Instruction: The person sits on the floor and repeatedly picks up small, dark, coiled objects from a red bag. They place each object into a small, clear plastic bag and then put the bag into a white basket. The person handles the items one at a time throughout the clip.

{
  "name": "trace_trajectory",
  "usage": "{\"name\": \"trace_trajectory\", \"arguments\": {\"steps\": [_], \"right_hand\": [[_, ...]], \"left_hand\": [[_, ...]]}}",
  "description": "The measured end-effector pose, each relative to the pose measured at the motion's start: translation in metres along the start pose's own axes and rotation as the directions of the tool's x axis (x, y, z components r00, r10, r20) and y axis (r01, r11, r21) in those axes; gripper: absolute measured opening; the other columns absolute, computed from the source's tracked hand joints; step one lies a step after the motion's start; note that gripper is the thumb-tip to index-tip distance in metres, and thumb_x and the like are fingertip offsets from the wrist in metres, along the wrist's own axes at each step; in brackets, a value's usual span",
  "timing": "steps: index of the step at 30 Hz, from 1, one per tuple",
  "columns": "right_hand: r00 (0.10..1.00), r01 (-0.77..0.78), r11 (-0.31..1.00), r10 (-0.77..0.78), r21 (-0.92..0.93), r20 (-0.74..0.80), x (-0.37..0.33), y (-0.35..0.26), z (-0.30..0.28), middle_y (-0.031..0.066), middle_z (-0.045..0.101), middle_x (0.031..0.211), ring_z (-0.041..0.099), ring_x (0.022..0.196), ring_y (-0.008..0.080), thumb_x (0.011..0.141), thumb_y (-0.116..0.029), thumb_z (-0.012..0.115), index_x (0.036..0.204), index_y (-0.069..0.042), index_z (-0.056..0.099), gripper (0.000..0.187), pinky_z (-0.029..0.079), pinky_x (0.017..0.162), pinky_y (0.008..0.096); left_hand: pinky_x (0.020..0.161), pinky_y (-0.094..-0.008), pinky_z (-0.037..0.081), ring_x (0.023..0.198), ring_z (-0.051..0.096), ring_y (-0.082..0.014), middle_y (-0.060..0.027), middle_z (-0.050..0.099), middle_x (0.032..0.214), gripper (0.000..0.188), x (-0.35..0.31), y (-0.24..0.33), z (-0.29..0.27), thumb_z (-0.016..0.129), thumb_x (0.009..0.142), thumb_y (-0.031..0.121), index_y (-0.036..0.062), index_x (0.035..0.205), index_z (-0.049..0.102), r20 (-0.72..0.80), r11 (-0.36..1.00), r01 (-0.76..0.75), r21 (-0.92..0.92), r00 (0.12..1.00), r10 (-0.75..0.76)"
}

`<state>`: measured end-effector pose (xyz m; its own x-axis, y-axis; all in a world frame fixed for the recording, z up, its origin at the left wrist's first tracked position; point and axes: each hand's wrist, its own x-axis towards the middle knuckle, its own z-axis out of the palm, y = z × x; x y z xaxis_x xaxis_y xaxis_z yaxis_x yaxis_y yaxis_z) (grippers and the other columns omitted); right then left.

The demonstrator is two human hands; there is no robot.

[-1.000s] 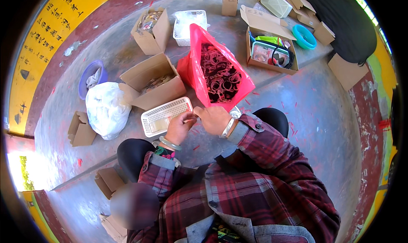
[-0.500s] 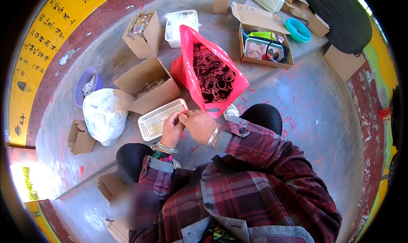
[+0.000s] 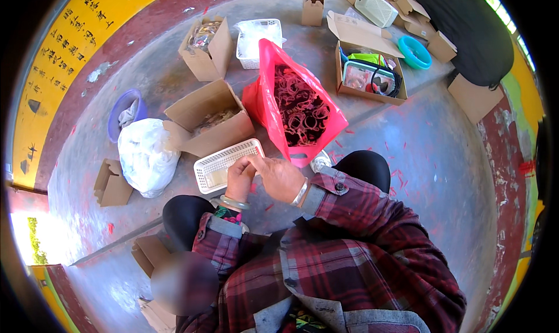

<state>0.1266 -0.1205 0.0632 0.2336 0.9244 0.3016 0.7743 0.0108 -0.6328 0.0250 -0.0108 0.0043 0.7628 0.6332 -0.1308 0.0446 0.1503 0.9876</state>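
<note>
My left hand (image 3: 237, 180) and my right hand (image 3: 282, 179) meet above the near end of a white slotted plastic basket (image 3: 204, 176). Their fingertips are pinched together. A tiny bit of red (image 3: 257, 150) shows at the fingertips, too small to name. Each wrist wears a bangle. Just beyond my right hand stands an open pinkish-red plastic bag (image 3: 266, 103), full of dark and pink loops (image 3: 301, 113) that look like cords or bands. The basket's floor shows something pale and flat, hard to make out.
An open cardboard box (image 3: 230, 129) stands behind the basket, beside a stuffed white plastic bag (image 3: 148, 158) and a purple basin (image 3: 114, 119). Farther off are a white basket (image 3: 250, 63), a box of packaged goods (image 3: 212, 59), a carton (image 3: 372, 96) and a turquoise basin (image 3: 414, 52). Red scraps litter the floor.
The whole view has shifted slightly, so things sit a little farther right. My hands stay pinched together over the basket, with the right fingers slightly more raised.
</note>
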Motion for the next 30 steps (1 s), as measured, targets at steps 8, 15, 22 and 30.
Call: {"name": "trace_trajectory", "arguments": {"steps": [8,15,22,30], "right_hand": [[0.995,0.103,0.993,-0.102,-0.056,0.007,-0.002,0.0,0.004,0.0177,0.06,0.089,0.06,0.079,0.0328,0.074,-0.002,0.049,0.112,-0.002,0.048,0.039,0.048,0.065,0.0403],[0.905,-0.178,0.983,0.178,0.036,-0.386,0.052,0.05,-0.062,0.0164,0.062,0.087,0.06,0.083,0.0326,0.074,-0.006,0.053,0.087,-0.004,0.062,0.016,0.048,0.074,0.0392],[0.928,-0.344,0.808,0.37,-0.478,-0.043,0.105,0.175,-0.041,0.0222,0.059,0.1,0.059,0.09,0.0354,0.076,-0.018,0.052,0.099,-0.001,0.057,0.028,0.046,0.081,0.0419],[0.893,-0.425,0.773,0.442,-0.47,-0.082,0.155,0.28,-0.022,0.0184,0.046,0.126,0.043,0.116,0.0356,0.071,-0.029,0.061,0.128,-0.015,0.042,0.061,0.035,0.098,0.0394]], "left_hand": [[0.072,-0.0239,0.047,0.078,0.058,-0.0107,-0.0064,0.066,0.083,0.017,0.0,0.004,-0.002,0.05,0.083,0.0,-0.0021,0.09,0.065,-0.096,0.999,-0.003,0.047,0.995,0.008],[0.08,-0.025,0.046,0.084,0.059,-0.0139,-0.0076,0.064,0.088,0.02,-0.006,0.042,-0.011,0.048,0.084,0.005,-0.0054,0.093,0.063,-0.183,0.996,-0.051,0.076,0.981,0.065],[0.074,-0.0247,0.048,0.079,0.061,-0.012,-0.0069,0.066,0.081,0.019,-0.008,0.041,-0.002,0.048,0.082,0.002,-0.0047,0.09,0.064,-0.139,0.995,-0.085,0.043,0.986,0.09],[0.079,-0.0243,0.047,0.083,0.06,-0.0125,-0.0085,0.064,0.088,0.018,-0.006,0.036,-0.001,0.047,0.084,0.001,-0.0056,0.093,0.062,-0.055,1.0,0.013,0.021,0.998,-0.011]]}}
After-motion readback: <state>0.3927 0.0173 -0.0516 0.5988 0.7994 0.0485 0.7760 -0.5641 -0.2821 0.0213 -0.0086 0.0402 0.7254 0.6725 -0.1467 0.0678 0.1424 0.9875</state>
